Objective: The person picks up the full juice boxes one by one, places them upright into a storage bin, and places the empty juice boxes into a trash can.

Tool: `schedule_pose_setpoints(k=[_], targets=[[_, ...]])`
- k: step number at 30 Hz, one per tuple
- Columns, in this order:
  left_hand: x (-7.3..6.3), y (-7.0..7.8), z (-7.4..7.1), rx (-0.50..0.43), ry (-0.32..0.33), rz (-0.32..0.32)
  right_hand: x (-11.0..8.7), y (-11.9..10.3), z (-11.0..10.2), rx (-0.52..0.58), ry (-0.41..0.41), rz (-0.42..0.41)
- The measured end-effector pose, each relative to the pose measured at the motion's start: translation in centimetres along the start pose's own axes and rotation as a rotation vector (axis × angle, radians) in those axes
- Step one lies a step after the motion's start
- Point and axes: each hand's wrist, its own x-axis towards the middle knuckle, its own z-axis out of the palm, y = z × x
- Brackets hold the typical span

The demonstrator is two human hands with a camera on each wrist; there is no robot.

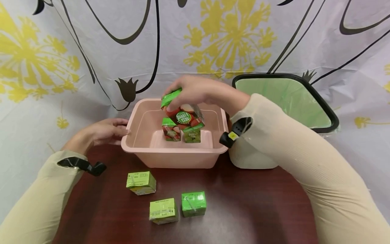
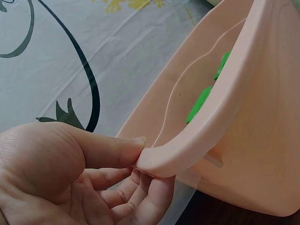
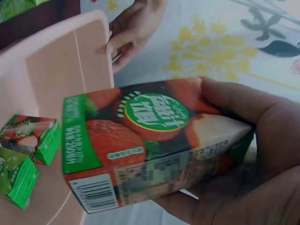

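The carton is a small box with a dark face printed with red fruit and a green oval logo in white lettering; a green band marks one end, and a barcode shows on an adjoining side. Gripped by the right hand, it hangs tilted over the basin, its green end toward ten o'clock and the opposite end toward four in the head view. The basin, pale pink, rectangular and round-cornered, stands upright on the counter, its rim pinched at nine o'clock by the left hand.
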Motion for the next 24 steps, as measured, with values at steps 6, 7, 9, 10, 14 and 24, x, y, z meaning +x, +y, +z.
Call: schedule_pose_setpoints(k=[6,7,9,10,14,24], targets=[[0.0,0.1,0.0,0.009,0.003,-0.006,2.8,0.3,0.0,-0.083,-0.123,0.059],[0.0,0.1,0.0,0.012,0.003,-0.006,3.3,0.4,0.0,-0.097,-0.136,0.071],[0.0,0.1,0.0,0.013,0.007,-0.007,4.2,0.6,0.0,-0.107,-0.156,0.099],[-0.1,0.1,0.0,0.012,0.008,-0.007,4.6,0.8,0.1,-0.109,-0.160,0.109],[-0.1,0.3,0.1,0.007,0.016,-0.008,6.0,1.7,0.5,-0.059,-0.172,0.132],[-0.1,0.4,0.3,0.012,0.017,-0.012,9.0,5.1,1.8,0.030,-0.239,0.014]])
